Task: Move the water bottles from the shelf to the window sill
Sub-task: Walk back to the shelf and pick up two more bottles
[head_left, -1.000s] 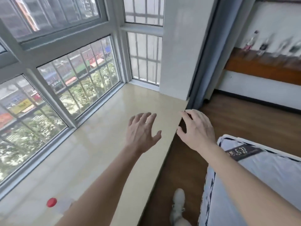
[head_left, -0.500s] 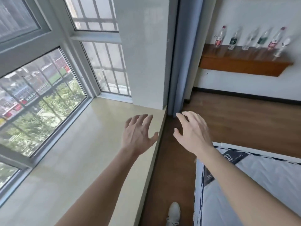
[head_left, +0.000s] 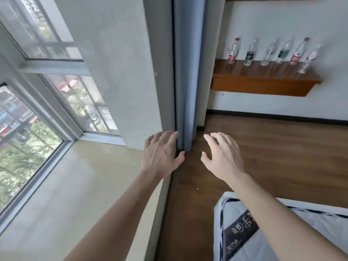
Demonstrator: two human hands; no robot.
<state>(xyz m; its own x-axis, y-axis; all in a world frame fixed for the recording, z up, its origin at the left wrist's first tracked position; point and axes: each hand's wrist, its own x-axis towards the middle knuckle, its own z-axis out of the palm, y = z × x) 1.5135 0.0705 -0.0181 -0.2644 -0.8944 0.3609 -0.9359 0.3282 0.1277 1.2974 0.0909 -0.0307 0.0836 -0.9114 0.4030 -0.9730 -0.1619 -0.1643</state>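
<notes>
- Well, I can read no brand on the water bottles point(head_left: 267, 53): six stand upright in a row on the shelf point(head_left: 263, 85), far right. Two carry red labels, two dark green, two look pale, and all of them are blurred.
- The mattress point(head_left: 320, 217), near right, bears a dark tag point(head_left: 239, 230) with pale characters I cannot make out.
- The bottles are slim, clear plastic, two with red caps. The shelf is an orange-brown wooden slab fixed to a white wall.
- The window sill point(head_left: 84, 185) on the left is a smooth, glossy cream slab below the window point(head_left: 28, 138).
- My left hand point(head_left: 162, 155) hovers over the sill's right edge, fingers spread and slack, holding nothing. My right hand point(head_left: 224, 157) hangs over the wood floor point(head_left: 282, 157), equally loose and empty.
- A blue curtain point(head_left: 185, 72) hangs between the sill's far end and the shelf. A stretch of floor runs from the mattress to the shelf wall.
</notes>
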